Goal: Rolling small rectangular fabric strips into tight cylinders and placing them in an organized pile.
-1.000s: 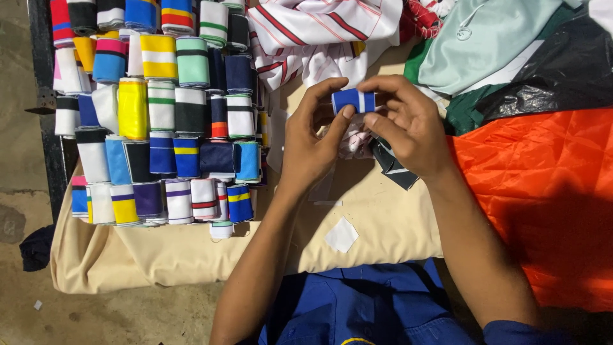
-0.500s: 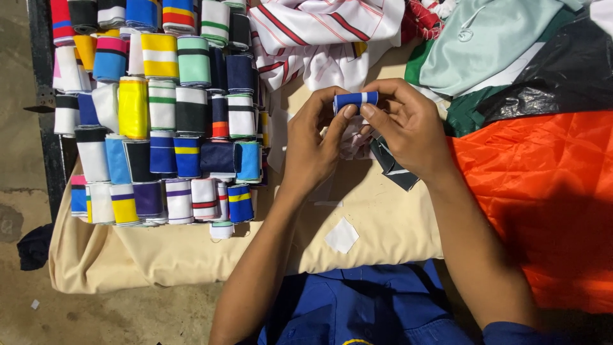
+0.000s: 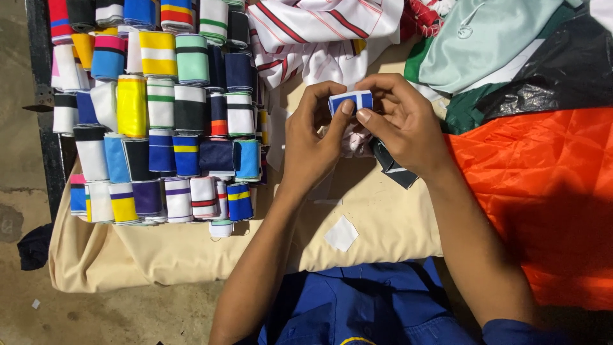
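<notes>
While both hands pinch it — seemingly rolled blue-white band.

The table bears everything: rolls lie on its left part, garments at its far right, a sheet on its right, a patch near its front edge.

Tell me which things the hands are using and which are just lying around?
In use:
left hand
right hand
blue and white roll, pinched between both hands

Just lying around:
rows of striped rolls
striped shirt
orange cloth
pale green cloth
beige table cover
</notes>
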